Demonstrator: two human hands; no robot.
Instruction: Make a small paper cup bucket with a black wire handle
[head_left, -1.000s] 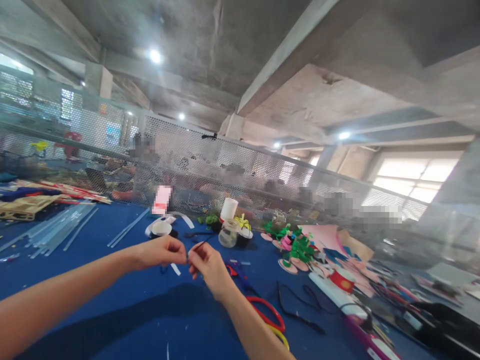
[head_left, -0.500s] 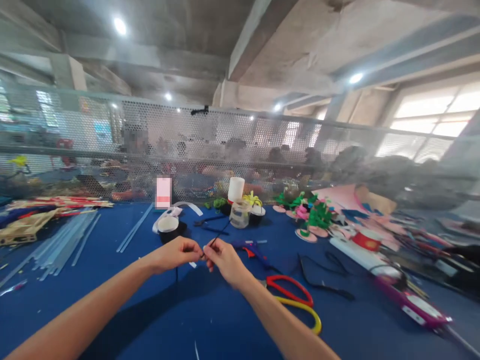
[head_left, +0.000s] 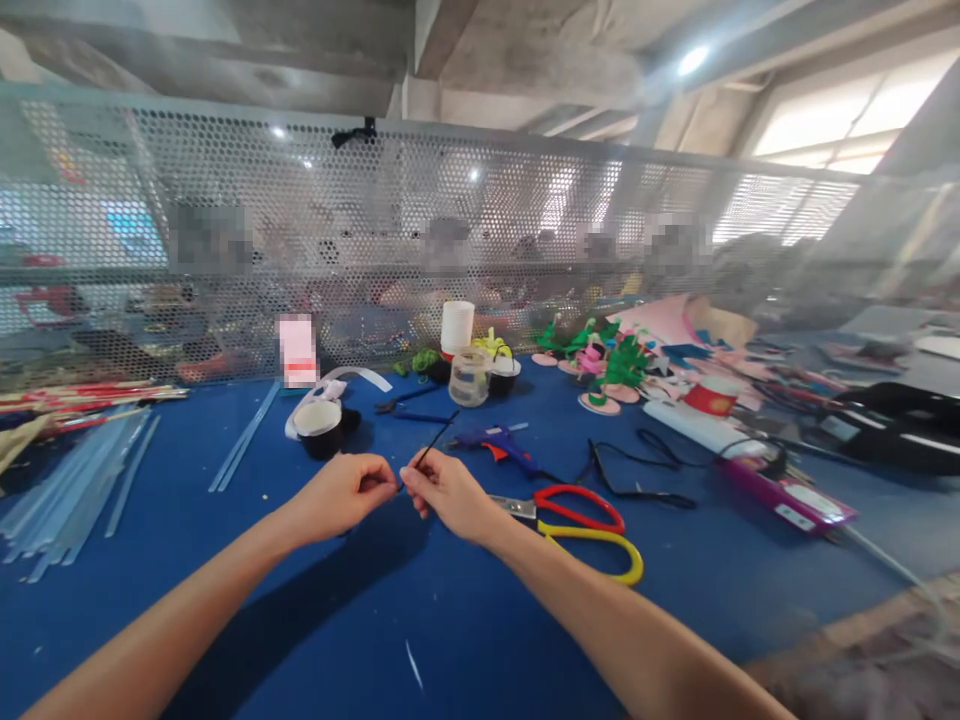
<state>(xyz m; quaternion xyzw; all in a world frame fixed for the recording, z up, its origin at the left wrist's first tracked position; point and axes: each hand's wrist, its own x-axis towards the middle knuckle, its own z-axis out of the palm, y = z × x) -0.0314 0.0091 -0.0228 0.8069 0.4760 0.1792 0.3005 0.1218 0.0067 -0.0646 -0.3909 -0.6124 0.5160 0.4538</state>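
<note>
Both hands are held close together above the blue table, fingers pinched. My right hand (head_left: 448,492) grips a thin dark strip (head_left: 442,431), which sticks up and to the right past the fingers. My left hand (head_left: 352,492) is closed at the strip's lower end, where only a small dark bit shows between the fingertips. Under my right wrist lie scissors with one red and one yellow handle (head_left: 634,562). Just beyond the right hand rests a blue glue gun (head_left: 510,452). Behind the left hand stands a black cup with a white top (head_left: 318,428).
Clear glue sticks (head_left: 79,490) lie at left. Pliers (head_left: 409,406), a clear jar (head_left: 470,378) and a white bottle (head_left: 457,326) stand or lie further back. Green and pink craft plants (head_left: 626,360) and a power strip (head_left: 787,495) are at right. A perforated screen (head_left: 405,200) closes off the back.
The camera has tilted down and turned slightly right. More of the dark strip now sticks up beyond my right fingers. Both hands remain pinched close together.
</note>
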